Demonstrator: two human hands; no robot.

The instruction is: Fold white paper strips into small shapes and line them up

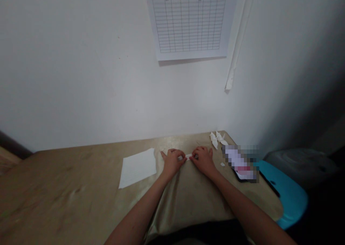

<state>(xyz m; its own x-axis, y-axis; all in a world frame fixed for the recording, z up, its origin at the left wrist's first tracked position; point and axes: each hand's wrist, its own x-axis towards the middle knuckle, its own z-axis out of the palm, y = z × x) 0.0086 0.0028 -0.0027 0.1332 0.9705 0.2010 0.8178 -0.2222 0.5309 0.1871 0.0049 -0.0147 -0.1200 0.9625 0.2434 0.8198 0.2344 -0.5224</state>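
On the table, head view: a brownish covering with a soft sheen spreads across the table (88,202), wrinkled in places, its far edge running along the pale wall (81,76).
Left hand: here it is, the left hand (172,162), fingers curled, thumb and fingertips pinching one end of the small white paper (188,157).
Right hand: and the right hand (203,160) mirrors it, gripping the other end between bent fingers and thumb.
Small paper: right between the two hands, low over the table or on it, I can't tell which; mostly covered by fingers, so its exact folds are hidden.
White sheet: just beside the left hand, a larger white sheet (138,169) lies flat, set at a slant.
Folded figures: over at the far right corner, white folded paper figures (218,138) sit close together, pointed ends showing.
Right-hand side: a little paper scrap (222,164), then a pixelated object (238,160) with a dark edge, too masked to name; beyond the table edge, something turquoise (292,196).
Wall: up above hangs a printed grid chart (191,26), a white strip (239,44) slanting down beside it.
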